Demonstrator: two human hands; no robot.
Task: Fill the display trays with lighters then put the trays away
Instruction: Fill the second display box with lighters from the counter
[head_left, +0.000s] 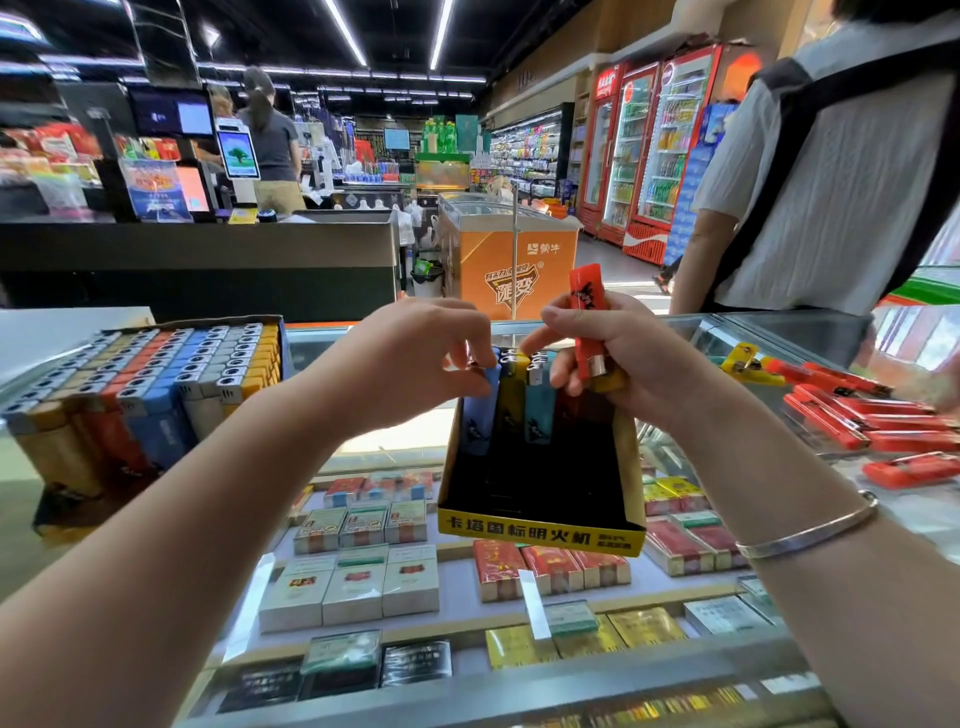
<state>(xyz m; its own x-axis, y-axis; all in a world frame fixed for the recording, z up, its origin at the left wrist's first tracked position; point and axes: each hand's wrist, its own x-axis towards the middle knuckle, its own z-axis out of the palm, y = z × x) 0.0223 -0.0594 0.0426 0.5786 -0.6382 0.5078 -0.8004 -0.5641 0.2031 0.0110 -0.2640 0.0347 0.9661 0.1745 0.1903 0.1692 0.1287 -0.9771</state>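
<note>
A black and yellow display tray (540, 525) stands on the glass counter, with a few lighters upright in its back row. My left hand (410, 353) pinches the top of the blue lighter (480, 410) at the row's left end. My right hand (618, 353) grips a red lighter (587, 317) upside down, with a yellow one (610, 384) below it, and its forefinger touches the tops of the lighters in the row. A full tray of lighters (156, 384) stands at the left. Loose red lighters (852, 415) lie on the counter at the right.
The glass counter (363, 447) covers shelves of cigarette packs (353, 587). A person in a white shirt (831, 171) stands close beyond the counter at the right. An orange freezer (509, 260) and a dark checkout desk (208, 260) lie behind.
</note>
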